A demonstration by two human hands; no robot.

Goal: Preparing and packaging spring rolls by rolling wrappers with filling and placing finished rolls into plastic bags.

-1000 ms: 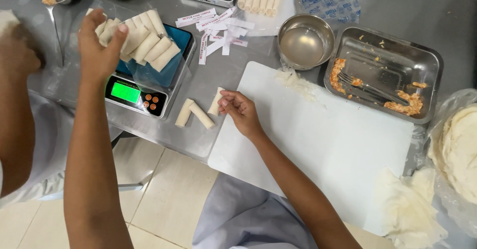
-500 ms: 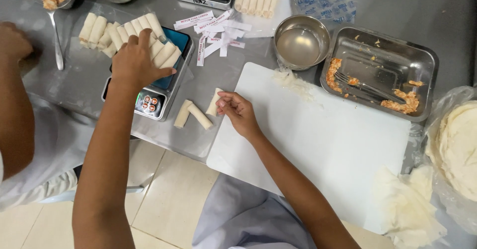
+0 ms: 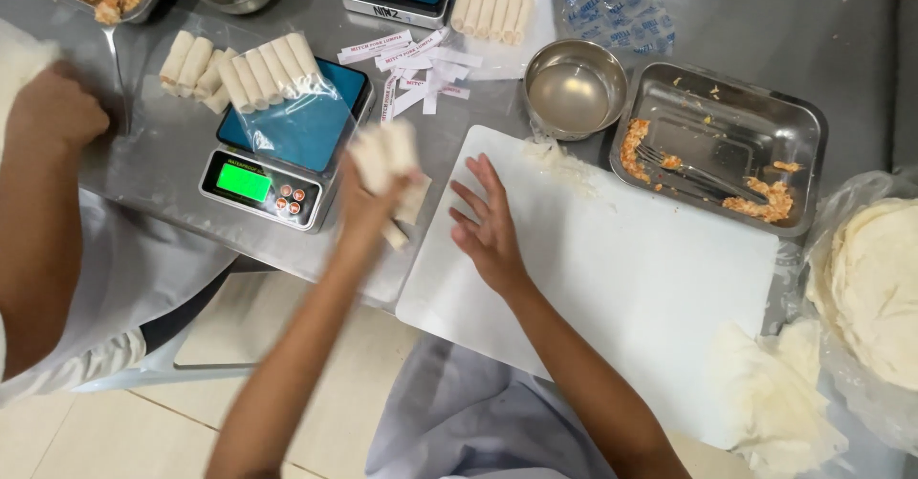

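Our left hand point(image 3: 368, 202) pinches a blurry roll point(image 3: 384, 154) near the scale point(image 3: 287, 144); our right hand point(image 3: 488, 226) lies spread on the white board point(image 3: 622, 288).

The left hand point(image 3: 375, 192) is raised on an outstretched forearm, its fingers point(image 3: 387, 154) closed and blurred. The right hand point(image 3: 490, 226) lies flat, palm down, its fingers point(image 3: 476, 197) spread and pointing up and left, forearm running back toward the lower right

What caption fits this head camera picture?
Left hand lifts pale rolled wrappers near a digital scale; right hand rests on white board.
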